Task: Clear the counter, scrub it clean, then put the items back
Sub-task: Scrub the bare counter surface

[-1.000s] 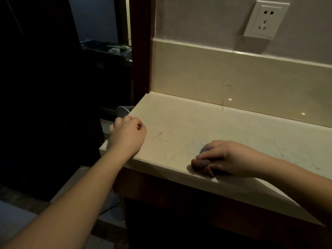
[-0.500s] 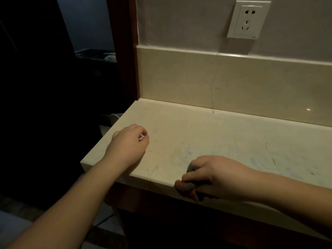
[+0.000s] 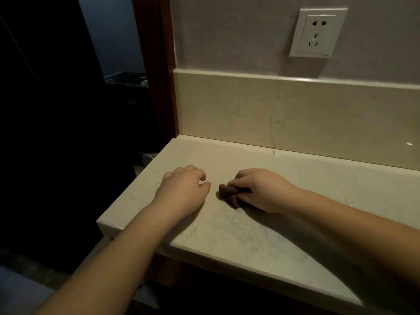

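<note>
1. Pale marble counter (image 3: 261, 242) fills the foreground, its front edge nearest and its surface faintly streaked.
2. Left hand (image 3: 181, 192) rests on the stone with fingers loosely curled, holding nothing.
3. Just beside it, right hand (image 3: 259, 189) grips a small dark scrubber (image 3: 227, 190), pressed to the counter.
4. Behind, a cracked backsplash (image 3: 295, 114) rises to a white wall socket (image 3: 318, 32).

table (image 3: 250, 235): pale cream stone with faint grey veins and bluish smears
backsplash (image 3: 295, 110): the same cream, with one thin dark crack line
wall (image 3: 227, 30): dull grey-beige
socket (image 3: 318, 32): white with dark slots
door frame (image 3: 168, 64): dark reddish brown
scrubber (image 3: 227, 190) in right hand (image 3: 261, 189): dark brownish grey
</note>
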`<state>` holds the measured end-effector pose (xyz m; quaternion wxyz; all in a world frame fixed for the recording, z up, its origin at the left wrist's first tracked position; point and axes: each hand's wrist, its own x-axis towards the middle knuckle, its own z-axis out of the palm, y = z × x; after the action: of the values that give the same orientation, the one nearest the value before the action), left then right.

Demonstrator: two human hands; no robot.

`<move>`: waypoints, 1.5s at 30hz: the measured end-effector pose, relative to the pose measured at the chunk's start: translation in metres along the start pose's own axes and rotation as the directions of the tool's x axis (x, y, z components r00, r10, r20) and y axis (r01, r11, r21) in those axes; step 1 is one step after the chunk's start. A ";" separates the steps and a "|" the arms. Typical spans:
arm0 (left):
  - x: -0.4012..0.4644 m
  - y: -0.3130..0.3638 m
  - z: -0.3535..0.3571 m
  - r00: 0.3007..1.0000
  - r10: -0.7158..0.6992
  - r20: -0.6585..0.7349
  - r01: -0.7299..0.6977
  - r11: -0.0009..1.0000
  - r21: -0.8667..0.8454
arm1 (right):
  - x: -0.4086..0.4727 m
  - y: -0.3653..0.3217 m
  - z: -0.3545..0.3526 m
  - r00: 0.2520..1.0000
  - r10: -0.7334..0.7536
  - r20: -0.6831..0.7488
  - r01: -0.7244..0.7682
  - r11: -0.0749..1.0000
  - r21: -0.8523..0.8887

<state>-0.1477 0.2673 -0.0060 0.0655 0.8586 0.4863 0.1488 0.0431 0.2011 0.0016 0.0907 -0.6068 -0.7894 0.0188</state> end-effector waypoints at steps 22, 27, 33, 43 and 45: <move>0.021 0.016 0.003 0.989 0.003 0.151 -0.046 0.957 0.287 | 0.073 0.093 -0.001 0.956 0.289 -0.059 -0.289 0.957 0.008; 0.025 0.015 0.004 0.989 0.017 0.144 -0.058 0.957 0.284 | 0.021 0.075 -0.003 0.989 0.148 -0.001 -0.148 0.988 0.034; 0.027 0.012 0.002 0.986 0.027 0.165 -0.072 0.959 0.274 | 0.010 0.127 -0.021 0.893 0.448 -0.031 -0.449 0.888 -0.097; 0.026 0.011 -0.002 0.981 0.004 0.193 -0.051 0.969 0.241 | 0.093 0.109 0.003 0.873 0.478 -0.099 -0.482 0.876 -0.020; 0.026 0.009 -0.003 0.980 0.002 0.198 -0.049 0.971 0.234 | 0.093 0.105 0.002 0.897 0.433 -0.087 -0.434 0.901 0.007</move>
<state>-0.1285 0.2847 0.0040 0.0080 0.8769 0.4807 0.0050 0.1203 0.3179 -0.0036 0.1147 -0.7680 -0.6301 0.0074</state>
